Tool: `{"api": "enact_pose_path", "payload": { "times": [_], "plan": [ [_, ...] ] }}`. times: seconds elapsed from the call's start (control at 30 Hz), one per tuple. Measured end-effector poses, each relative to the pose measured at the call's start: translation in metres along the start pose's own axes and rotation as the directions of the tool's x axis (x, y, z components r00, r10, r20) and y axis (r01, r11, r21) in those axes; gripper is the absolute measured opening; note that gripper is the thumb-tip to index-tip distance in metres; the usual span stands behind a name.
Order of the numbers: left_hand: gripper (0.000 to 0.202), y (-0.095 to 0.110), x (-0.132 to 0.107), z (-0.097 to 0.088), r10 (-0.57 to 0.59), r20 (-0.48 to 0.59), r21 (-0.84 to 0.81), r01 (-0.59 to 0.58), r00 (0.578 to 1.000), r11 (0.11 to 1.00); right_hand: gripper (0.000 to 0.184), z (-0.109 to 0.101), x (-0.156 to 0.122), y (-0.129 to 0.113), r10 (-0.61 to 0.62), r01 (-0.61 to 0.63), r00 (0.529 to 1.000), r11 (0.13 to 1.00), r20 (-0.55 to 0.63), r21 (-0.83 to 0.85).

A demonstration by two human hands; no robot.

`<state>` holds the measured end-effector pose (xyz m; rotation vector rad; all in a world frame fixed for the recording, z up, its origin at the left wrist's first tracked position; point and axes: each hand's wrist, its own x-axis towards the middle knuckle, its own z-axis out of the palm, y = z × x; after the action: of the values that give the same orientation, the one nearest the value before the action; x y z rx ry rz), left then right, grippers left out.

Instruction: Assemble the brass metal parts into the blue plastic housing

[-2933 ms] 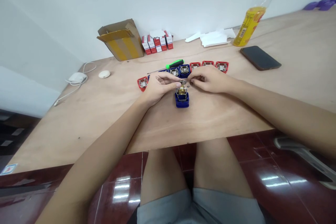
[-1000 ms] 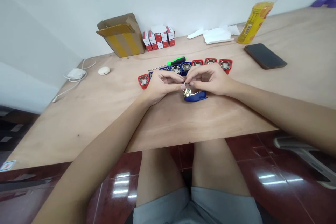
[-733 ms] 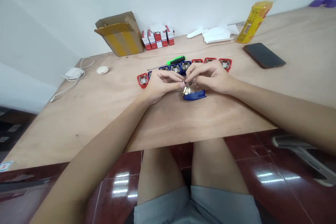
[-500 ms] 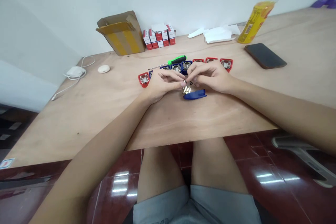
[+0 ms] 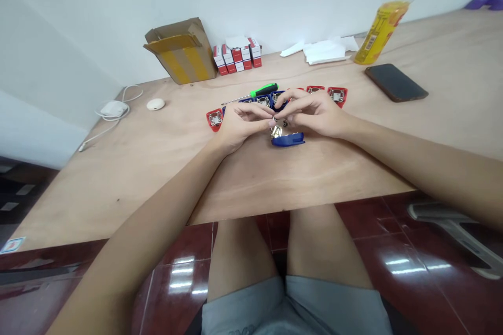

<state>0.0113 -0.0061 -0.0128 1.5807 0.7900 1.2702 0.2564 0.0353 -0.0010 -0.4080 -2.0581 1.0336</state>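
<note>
My left hand (image 5: 244,124) and my right hand (image 5: 320,114) meet at their fingertips above the table. Each pinches thumb against fingers around something tiny, too small to name. Just below the fingertips, a blue plastic housing (image 5: 288,140) lies on the wood with brass-coloured metal pieces (image 5: 276,131) at its left end. A small dark coiled part (image 5: 285,122) shows under my right fingers. Behind my hands runs a row of blue housings (image 5: 263,101) and red housings (image 5: 337,96) with metal fittings, partly hidden by my fingers. Another red housing (image 5: 215,119) sits left of my left hand.
A green-and-black screwdriver (image 5: 269,89) lies behind the row. Along the wall stand an open cardboard box (image 5: 184,57), several red-and-white small boxes (image 5: 237,58), white paper (image 5: 326,52) and a yellow-labelled bottle (image 5: 379,31). A phone (image 5: 396,82) lies right; a white charger cable (image 5: 115,109) lies left.
The blue housing has shifted slightly left and up in view, along with a slight camera shift. My fingertips stay together, with only small finger movement.
</note>
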Motion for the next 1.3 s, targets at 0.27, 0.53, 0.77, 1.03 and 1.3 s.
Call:
{"api": "enact_pose_path", "payload": {
  "times": [0.27, 0.53, 0.77, 1.03, 1.3],
  "plan": [
    [0.030, -0.0002, 0.0003, 0.0001, -0.004, -0.001, -0.005, 0.004, 1.000, 1.000, 0.015, -0.0010, -0.0005, -0.0001, 0.027, -0.027, 1.000, 1.000, -0.005, 0.009],
    [0.033, 0.0003, 0.0007, -0.0003, -0.023, 0.015, 0.008, 0.023, 1.000, 1.000, 0.012, -0.0018, -0.0011, 0.0009, 0.065, -0.067, 0.997, 0.995, 0.035, 0.070],
    [0.032, 0.0003, 0.0008, 0.0000, 0.010, 0.006, 0.034, -0.010, 1.000, 0.999, 0.014, -0.0009, -0.0012, 0.0028, 0.068, -0.072, 0.997, 0.993, 0.048, 0.097],
    [0.031, -0.0002, 0.0007, 0.0006, 0.018, -0.014, 0.031, -0.018, 1.000, 0.999, 0.012, 0.0005, -0.0010, 0.0031, 0.063, -0.064, 0.998, 0.995, 0.014, 0.076],
    [0.031, 0.0019, 0.0008, 0.0010, 0.025, -0.014, 0.042, -0.025, 1.000, 0.999, 0.013, -0.0001, 0.0001, 0.0038, 0.026, -0.026, 1.000, 0.999, -0.011, 0.019]
  ]
}}
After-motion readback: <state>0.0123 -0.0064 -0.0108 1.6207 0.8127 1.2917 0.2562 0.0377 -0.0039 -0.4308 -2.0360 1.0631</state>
